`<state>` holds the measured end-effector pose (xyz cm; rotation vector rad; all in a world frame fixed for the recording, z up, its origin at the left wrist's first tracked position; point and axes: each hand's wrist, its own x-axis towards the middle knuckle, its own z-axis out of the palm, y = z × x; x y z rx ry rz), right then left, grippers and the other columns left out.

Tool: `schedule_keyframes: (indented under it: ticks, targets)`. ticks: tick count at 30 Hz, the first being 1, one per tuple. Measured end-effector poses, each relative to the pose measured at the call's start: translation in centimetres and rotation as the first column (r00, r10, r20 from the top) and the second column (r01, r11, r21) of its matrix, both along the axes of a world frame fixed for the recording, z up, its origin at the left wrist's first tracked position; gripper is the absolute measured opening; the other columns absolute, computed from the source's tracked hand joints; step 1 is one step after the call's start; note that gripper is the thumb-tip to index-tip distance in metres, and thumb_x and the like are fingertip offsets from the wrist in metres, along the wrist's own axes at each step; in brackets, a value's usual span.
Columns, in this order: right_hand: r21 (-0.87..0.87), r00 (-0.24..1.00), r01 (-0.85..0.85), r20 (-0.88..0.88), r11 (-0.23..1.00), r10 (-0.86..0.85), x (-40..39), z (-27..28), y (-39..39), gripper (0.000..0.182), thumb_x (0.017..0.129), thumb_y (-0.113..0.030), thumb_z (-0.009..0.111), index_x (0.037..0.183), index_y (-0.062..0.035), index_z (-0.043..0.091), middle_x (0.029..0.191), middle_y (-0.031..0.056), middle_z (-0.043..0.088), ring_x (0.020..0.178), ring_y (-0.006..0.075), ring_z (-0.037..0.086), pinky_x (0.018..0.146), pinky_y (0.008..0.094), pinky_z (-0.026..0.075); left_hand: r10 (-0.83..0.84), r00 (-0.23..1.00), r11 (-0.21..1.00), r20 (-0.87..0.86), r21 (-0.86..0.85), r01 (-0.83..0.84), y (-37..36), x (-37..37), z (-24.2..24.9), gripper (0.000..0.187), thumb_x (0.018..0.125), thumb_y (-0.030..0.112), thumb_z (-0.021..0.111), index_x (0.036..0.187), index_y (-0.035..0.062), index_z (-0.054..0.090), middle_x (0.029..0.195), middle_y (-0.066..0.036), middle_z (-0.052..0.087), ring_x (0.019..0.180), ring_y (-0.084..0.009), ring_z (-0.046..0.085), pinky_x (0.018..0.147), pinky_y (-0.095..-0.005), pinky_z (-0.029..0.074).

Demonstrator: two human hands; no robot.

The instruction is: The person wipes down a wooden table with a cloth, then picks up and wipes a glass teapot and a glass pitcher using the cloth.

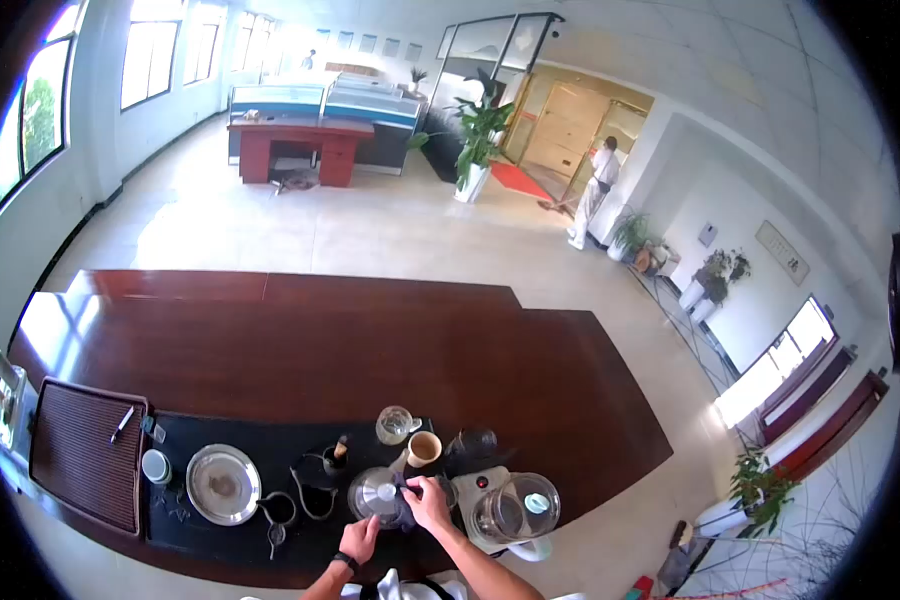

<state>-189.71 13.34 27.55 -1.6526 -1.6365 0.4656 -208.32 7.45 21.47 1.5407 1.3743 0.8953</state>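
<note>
A glass teapot [362, 497] with a silvery lid stands on the black mat at the near edge of the table. My right hand [431, 504] is closed on its dark handle. My left hand [358, 541], wearing a black wrist band, is closed against the pot's near side; what its fingers hold, if anything, is hidden. Just beyond are a tan cup [424, 447] and a clear glass pitcher [395, 424]. To the right sits a white electric base with a glass kettle [505, 510] on it.
A metal bowl [223, 484], a dark strainer [278, 510], a small white-lidded jar [156, 466] and a ribbed brown tray [85, 455] with a pen are to the left. Beyond the brown table [320, 350], a person [597, 185] in white stands by the doorway holding a broom.
</note>
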Motion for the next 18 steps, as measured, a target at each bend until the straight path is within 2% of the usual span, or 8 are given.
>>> schedule_keyframes:
  ticks: [3,6,7,9,11,12,15,18]
  targets:
    - [-0.052,1.0,0.018,-0.002,0.998,-0.018,0.7,-0.1,0.8,0.023,0.083,-0.02,0.078,0.095,-0.0034,0.066,0.086,0.0135,0.067,0.08,0.0287,0.067,0.074,0.0399,0.053,-0.067,0.997,0.99,0.033,-0.123,0.071,0.1,0.1,1.1,0.047,0.103,0.036,0.048,0.085,-0.0042,0.064,0.078,-0.029,0.062,0.079,-0.0464,0.064,0.065,-0.0483,0.049]
    - [-0.192,0.989,0.039,-0.133,0.981,-0.065,-0.9,1.6,4.6,0.023,0.083,-0.019,0.078,0.093,-0.0029,0.066,0.087,0.0101,0.072,0.084,0.0231,0.07,0.079,0.0369,0.053,-0.061,0.991,0.997,0.118,-0.046,0.067,0.4,0.4,1.4,0.045,0.103,0.033,0.046,0.085,-0.0041,0.064,0.078,-0.029,0.061,0.075,-0.0458,0.062,0.068,-0.0466,0.049]
    - [-0.145,0.993,0.002,-0.113,0.989,-0.018,-0.9,0.6,5.3,0.022,0.082,-0.017,0.077,0.094,-0.0033,0.065,0.087,0.0104,0.07,0.084,0.0237,0.069,0.078,0.0382,0.053,-0.023,0.997,0.997,0.072,0.081,0.017,0.3,0.7,0.8,0.045,0.103,0.032,0.046,0.084,-0.0047,0.062,0.078,-0.029,0.06,0.072,-0.0458,0.06,0.066,-0.0469,0.048]
    - [-0.095,0.987,0.019,-0.157,0.995,-0.034,-1.4,1.6,3.8,0.02,0.084,-0.014,0.075,0.096,-0.0035,0.063,0.09,0.0125,0.066,0.083,0.0263,0.066,0.078,0.0394,0.052,-0.018,0.998,0.996,0.054,0.085,0.013,-0.1,0.6,1.5,0.043,0.103,0.03,0.046,0.082,-0.0056,0.06,0.076,-0.029,0.059,0.07,-0.047,0.058,0.063,-0.0479,0.045]
    - [0.003,0.996,0.085,-0.016,0.996,-0.085,-1.4,2.7,0.8,0.016,0.088,-0.013,0.072,0.093,-0.0015,0.061,0.09,0.0144,0.062,0.082,0.0275,0.063,0.074,0.0393,0.05,0.008,0.996,1.0,0.087,-0.016,-0.006,-0.1,0.8,2.0,0.042,0.102,0.029,0.049,0.083,-0.006,0.06,0.077,-0.029,0.059,0.073,-0.0485,0.058,0.063,-0.0475,0.045]
    - [-0.006,0.991,0.121,-0.063,0.993,-0.122,-1.3,1.9,-1.2,0.017,0.089,-0.012,0.071,0.095,-0.0007,0.06,0.091,0.0143,0.059,0.08,0.0281,0.062,0.074,0.0386,0.05,0.012,0.996,1.0,0.086,0.015,-0.013,-0.4,0.9,1.8,0.042,0.104,0.028,0.047,0.085,-0.0076,0.059,0.07,-0.028,0.053,0.058,-0.028,0.044,0.06,-0.0422,0.044]
    - [-0.017,0.986,0.04,-0.16,0.999,-0.042,-3.5,1.4,-6.3,0.018,0.09,-0.01,0.07,0.096,-0.0003,0.056,0.091,0.0143,0.057,0.079,0.0277,0.06,0.072,0.0382,0.049,-0.026,0.996,0.999,0.085,-0.016,0.028,-0.2,0.7,2.0,0.041,0.104,0.027,0.045,0.086,-0.0072,0.059,0.073,-0.029,0.056,0.06,-0.0377,0.055,0.06,-0.043,0.045]
    - [-0.042,0.965,0.046,-0.257,0.998,-0.056,-4.6,1.0,-6.5,0.02,0.09,-0.011,0.07,0.094,0.0,0.053,0.089,0.0132,0.056,0.076,0.027,0.058,0.071,0.0374,0.048,-0.045,0.996,0.999,0.075,-0.018,0.046,0.4,0.7,0.8,0.04,0.104,0.026,0.045,0.088,-0.0075,0.059,0.074,-0.029,0.057,0.062,-0.0373,0.057,0.062,-0.0421,0.046]
